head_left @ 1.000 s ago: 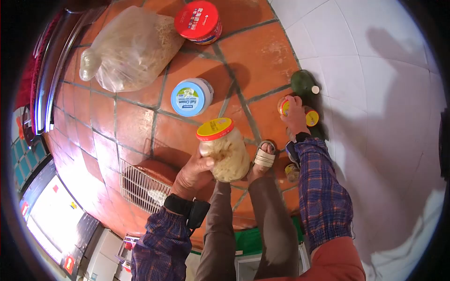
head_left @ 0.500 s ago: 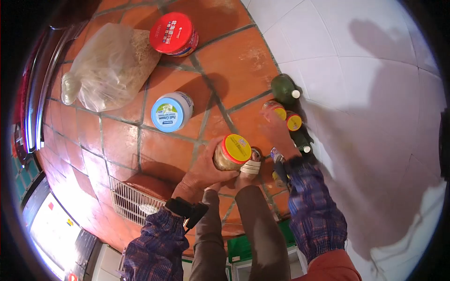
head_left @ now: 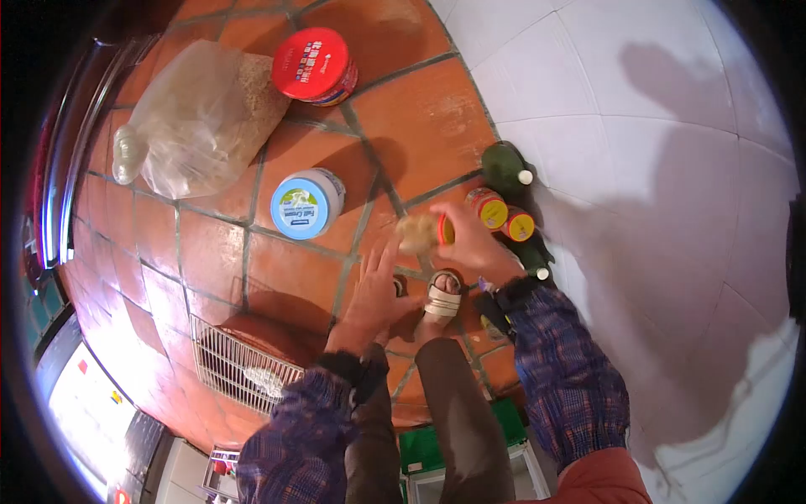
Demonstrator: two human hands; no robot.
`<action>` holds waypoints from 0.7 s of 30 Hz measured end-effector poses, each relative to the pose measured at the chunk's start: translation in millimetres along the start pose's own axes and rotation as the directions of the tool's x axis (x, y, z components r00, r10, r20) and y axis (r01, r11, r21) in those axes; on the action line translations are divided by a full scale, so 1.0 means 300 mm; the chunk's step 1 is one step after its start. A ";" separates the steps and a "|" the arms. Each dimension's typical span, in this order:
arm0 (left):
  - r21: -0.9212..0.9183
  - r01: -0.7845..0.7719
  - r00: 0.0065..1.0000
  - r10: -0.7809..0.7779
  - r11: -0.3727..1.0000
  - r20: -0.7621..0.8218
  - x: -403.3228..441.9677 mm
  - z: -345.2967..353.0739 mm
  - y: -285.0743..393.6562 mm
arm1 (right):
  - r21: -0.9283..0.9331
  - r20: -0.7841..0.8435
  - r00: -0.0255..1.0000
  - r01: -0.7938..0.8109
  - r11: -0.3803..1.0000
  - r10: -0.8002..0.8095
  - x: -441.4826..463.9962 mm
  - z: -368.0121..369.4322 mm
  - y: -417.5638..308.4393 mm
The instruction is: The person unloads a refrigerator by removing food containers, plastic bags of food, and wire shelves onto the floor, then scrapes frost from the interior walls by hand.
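My right hand [head_left: 480, 245] grips the red-rimmed lid of a clear jar [head_left: 416, 233] with pale contents, somewhat blurred. The jar is tipped onto its side in the air, lid toward the right. Just below its base is my left hand [head_left: 376, 294], fingers stretched and thumb apart; whether a fingertip touches the jar I cannot tell. Beyond my right hand, two jars with yellow-and-red lids [head_left: 520, 226] stand by the wall, beside dark green bottles [head_left: 504, 166] with white caps.
A blue-lidded tub [head_left: 302, 206], a red-lidded tub [head_left: 312, 65] and a tied plastic bag of grainy stuff [head_left: 197, 126] rest on the tiled floor [head_left: 420, 109]. A wire rack [head_left: 239, 361] is at lower left. The white tiled wall [head_left: 554, 92] rises on the right.
The jar has passed from my left hand to my right and tipped from roughly upright onto its side. My right hand came left from the jars by the wall; my left hand opened.
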State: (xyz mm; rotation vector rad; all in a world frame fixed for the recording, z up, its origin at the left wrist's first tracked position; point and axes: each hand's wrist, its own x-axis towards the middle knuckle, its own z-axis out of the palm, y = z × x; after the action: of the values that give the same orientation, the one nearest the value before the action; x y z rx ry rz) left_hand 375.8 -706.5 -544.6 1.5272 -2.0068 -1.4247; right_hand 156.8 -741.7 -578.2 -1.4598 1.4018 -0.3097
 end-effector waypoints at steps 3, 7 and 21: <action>-0.215 0.224 0.961 -0.178 0.951 0.211 -0.230 -0.081 -0.015 | -0.265 -0.201 0.979 -0.088 0.960 0.034 0.128 0.019 0.092; -0.005 0.447 0.865 -0.431 0.895 0.257 -0.701 -0.191 -0.076 | -0.572 -0.241 0.970 -0.137 0.809 -0.007 0.215 0.024 0.203; -0.253 0.731 0.682 -0.666 0.633 0.302 -0.962 -0.313 0.121 | -0.183 0.091 0.996 0.001 0.983 0.016 -0.586 0.193 0.019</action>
State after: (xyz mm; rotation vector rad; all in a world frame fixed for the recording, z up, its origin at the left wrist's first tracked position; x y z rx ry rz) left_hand 539.8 -516.1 -370.2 2.1771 -1.0962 -2.1296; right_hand 148.2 -563.7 -528.0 -1.5967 1.3896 -0.1082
